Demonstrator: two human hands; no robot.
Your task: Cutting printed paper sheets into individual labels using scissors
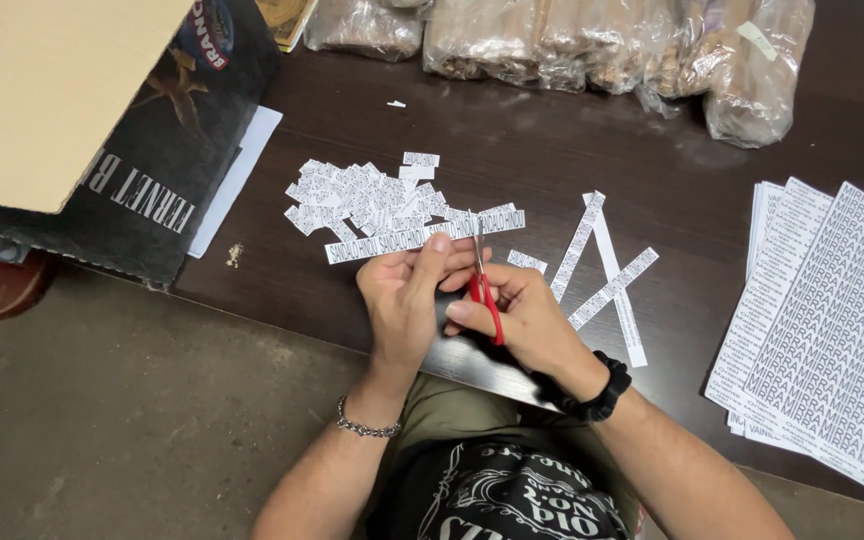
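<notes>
Two hands are working just above the near edge of the dark bench (pixel 552 140). I am pinching a long printed paper strip (pixel 422 236) with my left hand (pixel 402 300), thumb and fingers (pixel 430 255) closed on its lower edge near the middle, so it is lying flat and level across the scene. My right hand (pixel 527 320) is curled shut through the red handles of the scissors (pixel 482 280), whose blades are pointing away from me and meeting the strip just right of my left thumb.

I am judging the strip as feather-light, limp and easy to tear or crease; it is best held close beside the blades, where it cannot droop. Cut slips are lying in a loose pile (pixel 362 195) just beyond the strip, and more uncut strips (pixel 602 270) are crossing one another to the right. Printed sheets (pixel 832 320) are stacked at the far right.

How wide the blades are standing I cannot tell, since the strip and my fingers are covering them. A cardboard box (pixel 82 110) at left and clear bags (pixel 572 45) at the far edge are cut off by the frame; their contents are unclear.
</notes>
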